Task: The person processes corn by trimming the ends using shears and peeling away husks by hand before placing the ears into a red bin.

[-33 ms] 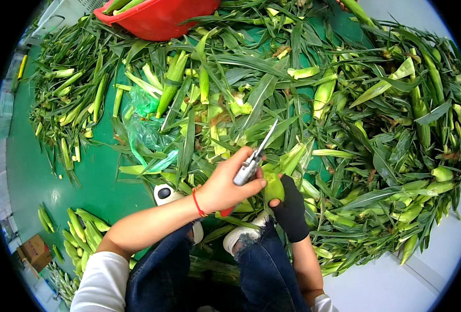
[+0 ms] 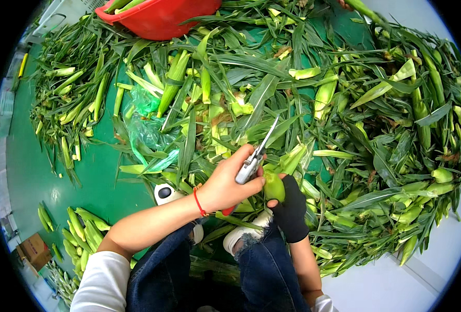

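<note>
My left hand (image 2: 224, 186), bare with a red cord at the wrist, is closed around pruning shears (image 2: 249, 167). Their metal blade points up and to the right, and a bit of red handle shows below the palm. The left thumb reaches to the top of a green ear of corn (image 2: 275, 189). My right hand (image 2: 292, 212), in a black fingerless glove, grips that ear from the right side. Some of its fingers are hidden behind the corn. Beyond the ear lie pale green husks (image 2: 294, 158).
Heaped corn ears and leaves (image 2: 386, 140) cover the right and middle. A red basin (image 2: 163, 21) stands at the far side. Green plastic film (image 2: 150, 132) lies left of centre. Ears are piled (image 2: 87, 236) at lower left, near a cardboard box (image 2: 34, 251). Another person's hand (image 2: 345, 4) shows at top right.
</note>
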### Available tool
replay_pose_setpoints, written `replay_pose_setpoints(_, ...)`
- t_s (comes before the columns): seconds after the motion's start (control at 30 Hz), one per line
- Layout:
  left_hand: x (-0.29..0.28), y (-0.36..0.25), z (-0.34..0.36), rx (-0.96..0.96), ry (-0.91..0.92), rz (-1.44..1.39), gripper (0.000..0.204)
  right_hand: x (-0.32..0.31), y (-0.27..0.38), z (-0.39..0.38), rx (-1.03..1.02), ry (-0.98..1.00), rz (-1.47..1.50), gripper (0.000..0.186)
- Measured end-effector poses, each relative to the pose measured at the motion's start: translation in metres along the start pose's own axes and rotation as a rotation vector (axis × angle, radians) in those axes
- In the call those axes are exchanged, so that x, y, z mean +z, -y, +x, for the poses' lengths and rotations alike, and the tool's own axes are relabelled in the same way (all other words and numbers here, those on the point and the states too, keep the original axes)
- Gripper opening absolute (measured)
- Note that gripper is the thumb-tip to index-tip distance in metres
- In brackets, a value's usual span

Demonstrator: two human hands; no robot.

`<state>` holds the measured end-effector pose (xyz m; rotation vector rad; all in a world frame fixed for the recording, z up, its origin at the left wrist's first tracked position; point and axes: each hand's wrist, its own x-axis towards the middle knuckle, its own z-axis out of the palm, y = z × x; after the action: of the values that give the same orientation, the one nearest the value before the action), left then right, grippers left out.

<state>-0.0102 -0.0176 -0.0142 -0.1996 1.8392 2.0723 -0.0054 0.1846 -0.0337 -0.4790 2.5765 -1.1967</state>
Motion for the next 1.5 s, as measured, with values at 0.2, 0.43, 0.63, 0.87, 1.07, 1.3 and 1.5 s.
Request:
replay_pose_setpoints(0.2, -0.002, -0.007, 0.009, -0.305, -0.141, -0.525, 0.037, 0.020, -0.001, 0.007, 0.024, -0.090, 0.133, 0.073)
replay_pose_setpoints(0.43, -0.007, -0.002, 0.002, -0.354, -0.104, -1.108, 0.041, 0.060, 0.042, 0.036, 0.730, -0.338, 1.669, 0.094)
replay_pose_setpoints(0.63, -0.006, -0.012, -0.005, -0.207, -0.013, -0.864, 0.044, 0.045, 0.001, 0.021, 0.343, -0.085, 1.222, 0.054)
replay_pose_setpoints(0.87, -0.002, -0.030, -0.011, -0.040, 0.062, -0.168, 0.038, 0.035, 0.023, 0.026, 0.152, -0.203, 0.688, 0.053)
replay_pose_setpoints(1.07, -0.008, -0.035, 0.000, 0.115, -0.037, 0.330, 0.038, 0.024, 0.028, 0.021, 0.011, -0.155, 0.181, 0.045)
replay_pose_setpoints(1.3, -0.007, -0.007, 0.009, -0.071, -0.088, -0.386, 0.039, 0.030, 0.041, 0.031, 0.351, -0.337, 0.734, 0.030)
replay_pose_setpoints(1.5, -0.007, -0.011, -0.001, -0.115, -0.137, -0.654, 0.044, 0.032, 0.015, 0.038, 0.618, -0.310, 1.637, 0.025)
